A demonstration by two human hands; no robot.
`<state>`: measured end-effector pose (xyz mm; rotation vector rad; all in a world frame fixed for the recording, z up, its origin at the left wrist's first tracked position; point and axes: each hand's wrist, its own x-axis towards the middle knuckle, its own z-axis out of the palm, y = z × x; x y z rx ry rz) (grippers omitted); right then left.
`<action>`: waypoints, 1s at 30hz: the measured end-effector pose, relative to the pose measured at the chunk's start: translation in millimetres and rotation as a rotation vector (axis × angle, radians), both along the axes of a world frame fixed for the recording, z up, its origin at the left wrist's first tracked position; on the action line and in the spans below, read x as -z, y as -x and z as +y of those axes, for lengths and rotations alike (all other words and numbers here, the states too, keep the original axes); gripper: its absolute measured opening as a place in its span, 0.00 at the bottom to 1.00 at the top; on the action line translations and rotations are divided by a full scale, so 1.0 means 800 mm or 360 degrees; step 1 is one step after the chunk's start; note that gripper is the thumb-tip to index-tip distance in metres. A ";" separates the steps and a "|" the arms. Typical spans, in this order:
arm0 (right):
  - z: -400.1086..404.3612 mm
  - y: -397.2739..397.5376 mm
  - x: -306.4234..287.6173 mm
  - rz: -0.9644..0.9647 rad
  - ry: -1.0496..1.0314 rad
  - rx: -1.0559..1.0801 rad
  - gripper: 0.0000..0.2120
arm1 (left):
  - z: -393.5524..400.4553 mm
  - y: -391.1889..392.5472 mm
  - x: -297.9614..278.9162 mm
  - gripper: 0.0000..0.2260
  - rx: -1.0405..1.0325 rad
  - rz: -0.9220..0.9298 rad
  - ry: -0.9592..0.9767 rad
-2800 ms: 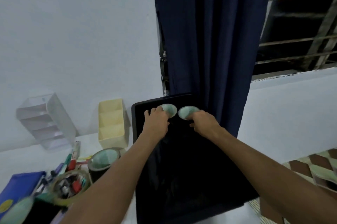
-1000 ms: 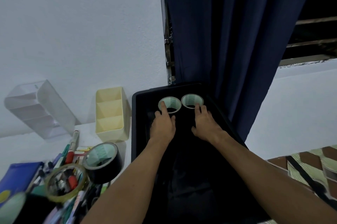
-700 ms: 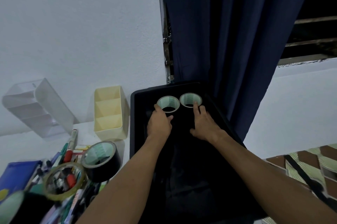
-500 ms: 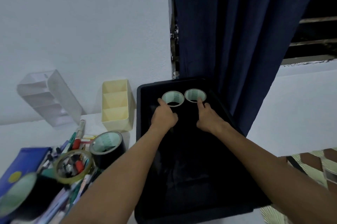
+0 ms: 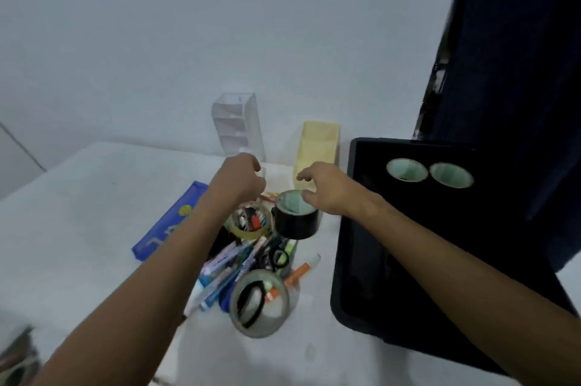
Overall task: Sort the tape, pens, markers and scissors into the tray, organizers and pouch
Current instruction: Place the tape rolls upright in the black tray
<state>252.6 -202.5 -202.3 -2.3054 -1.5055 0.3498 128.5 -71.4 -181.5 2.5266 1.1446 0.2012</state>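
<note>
The white bench (image 5: 78, 228) holds everything. The big black tray (image 5: 440, 244) sits at its right edge, and two small tape rolls (image 5: 407, 169) lie flat at the tray's far end. Near the far edge stand a clear organizer (image 5: 234, 124) and a yellow organizer (image 5: 319, 146). A blue pouch (image 5: 169, 222) lies left of the pile of pens and markers (image 5: 232, 263).

The black tape roll (image 5: 295, 217) stands in the middle. The right hand (image 5: 327, 189) hovers over it, fingers spread and holding nothing. The left hand (image 5: 240, 179) is curled, and I cannot tell if it holds something.

The roll looks stiff and a bit heavy. I would pinch it across its rim.
</note>
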 end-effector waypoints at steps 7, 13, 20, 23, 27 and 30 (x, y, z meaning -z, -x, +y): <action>0.031 0.042 0.026 -0.0135 0.0479 -0.0066 0.16 | 0.019 0.119 0.040 0.12 -0.0090 0.0702 0.0025; 0.029 0.050 0.034 -0.0367 0.0429 -0.0039 0.13 | 0.013 0.141 0.058 0.13 -0.0152 0.0580 0.0028; 0.018 0.040 0.003 -0.0240 0.0133 0.0102 0.14 | 0.002 0.122 0.000 0.05 -0.0277 0.0430 -0.0302; -0.002 0.025 -0.016 -0.0204 -0.0017 0.0212 0.13 | -0.007 0.086 -0.027 0.05 -0.0166 0.0283 -0.0410; -0.045 0.000 -0.033 -0.0257 -0.0144 0.0399 0.13 | -0.028 0.022 -0.032 0.07 0.0136 0.0038 -0.0537; -0.095 -0.024 -0.034 -0.0322 -0.0179 0.0599 0.13 | -0.068 -0.038 -0.031 0.06 0.0373 -0.0139 -0.0545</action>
